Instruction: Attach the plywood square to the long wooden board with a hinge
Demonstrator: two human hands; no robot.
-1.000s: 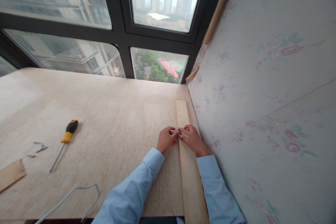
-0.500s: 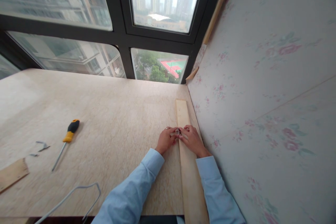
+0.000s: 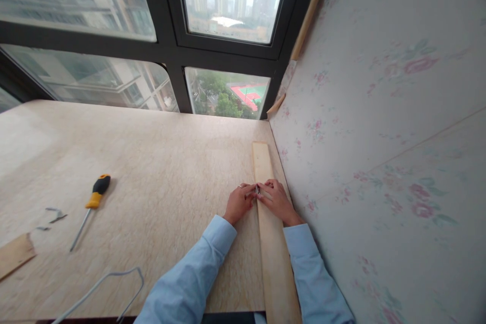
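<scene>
A long pale wooden board (image 3: 279, 268) lies along the wall on the right side of the marble-patterned surface. Over its left edge my two hands meet. Between their fingertips is a small shiny metal piece (image 3: 257, 190), mostly covered, so its kind is unclear. My left hand (image 3: 240, 202) pinches it from the left, a ring showing on one finger. From the right, my right hand (image 3: 276, 201) closes on the same piece while resting on the board. Both wrists come out of light blue sleeves.
A black and yellow screwdriver (image 3: 94, 200) lies at left. Near it are small grey scraps (image 3: 56, 215) and a short wooden offcut (image 3: 17, 254). A white cable (image 3: 108, 277) loops over the front edge. Dark-framed windows (image 3: 224, 53) stand behind; flowered wallpaper (image 3: 379, 152) borders the right.
The view has shifted slightly, so things at left sit a little further left. Both hands stay at the same spot on the board, with only slight finger movement.
</scene>
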